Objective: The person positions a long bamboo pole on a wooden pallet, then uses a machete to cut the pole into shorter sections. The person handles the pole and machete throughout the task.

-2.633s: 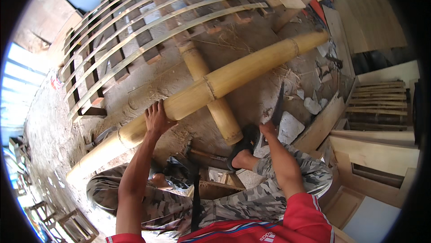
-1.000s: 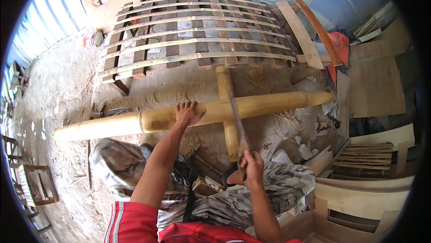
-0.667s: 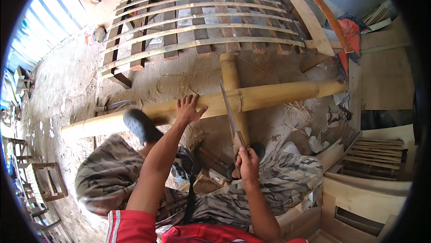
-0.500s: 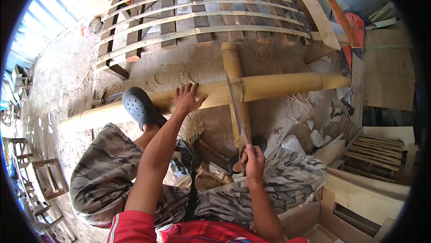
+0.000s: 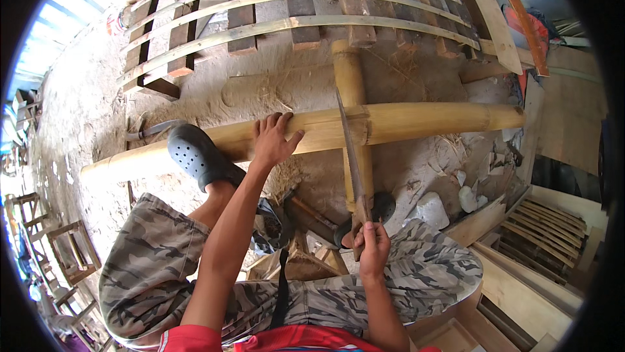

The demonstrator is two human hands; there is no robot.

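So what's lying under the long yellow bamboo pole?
A shorter bamboo post crosses beneath the long yellow bamboo pole, resting on the dirt floor. The crossing itself is hidden by the pole and the saw blade.

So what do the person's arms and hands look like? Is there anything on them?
Both forearms are bare, and so are the left hand and right hand: no gloves, watch or rings that I can see. Short red sleeves show at the bottom edge, the right one with a bit of white trim.
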